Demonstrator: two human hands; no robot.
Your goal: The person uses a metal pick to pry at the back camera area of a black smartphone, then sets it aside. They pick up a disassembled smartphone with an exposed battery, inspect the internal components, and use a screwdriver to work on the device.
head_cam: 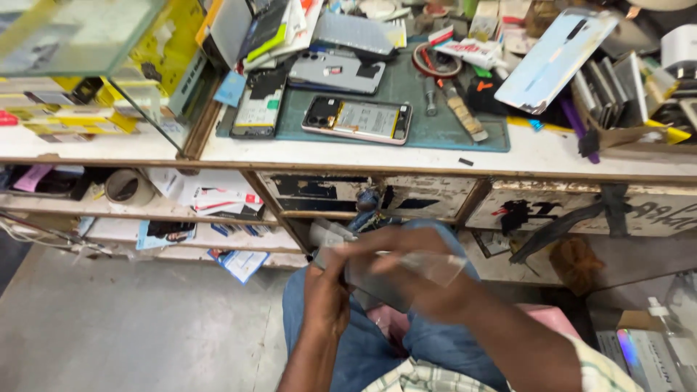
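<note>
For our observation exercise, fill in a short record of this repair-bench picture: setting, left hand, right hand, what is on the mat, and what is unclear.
Setting: cluttered white workbench, person seated in front of it
Left hand: grips a flat grey phone over the lap
Right hand: on the phone, touching a clear film
On the green mat: two opened phones, tools
Unclear: hands blurred; exact grip of the fingers cannot be told

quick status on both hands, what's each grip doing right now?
Left hand: closed on the edge of a flat dark phone-like slab.
Right hand: blurred, fingers on the clear film over the slab; grip cannot be told.
</note>
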